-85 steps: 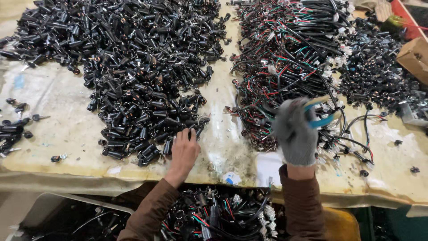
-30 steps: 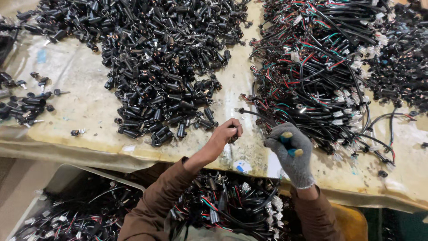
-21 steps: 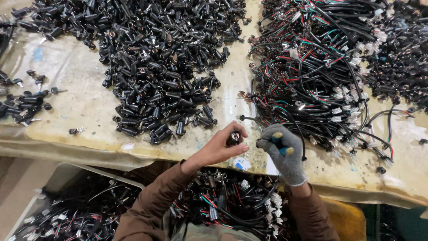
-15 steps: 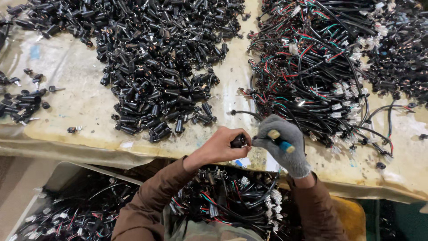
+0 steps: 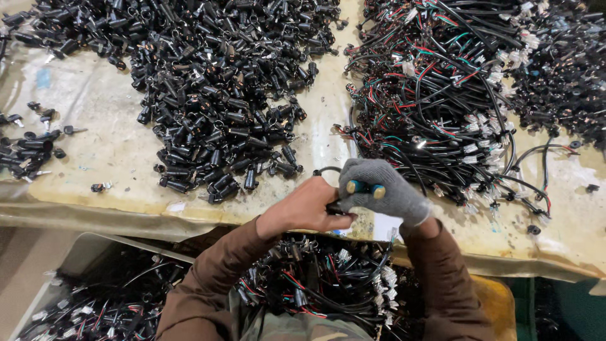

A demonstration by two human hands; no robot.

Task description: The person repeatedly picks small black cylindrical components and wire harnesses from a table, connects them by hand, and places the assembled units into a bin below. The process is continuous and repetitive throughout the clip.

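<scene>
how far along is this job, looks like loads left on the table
Done: a heap of wired pieces lies in the lap area below the table edge. In hand: the left hand holds a small black part against the gloved right hand, which grips a blue and yellow handled tool. Left: a big pile of loose black parts and a tangle of wire harnesses cover the table, so most looks undone.

Bare strip (image 5: pixel 325 136) between connector pile (image 5: pixel 221 95), wire heap (image 5: pixel 435 88)
</scene>
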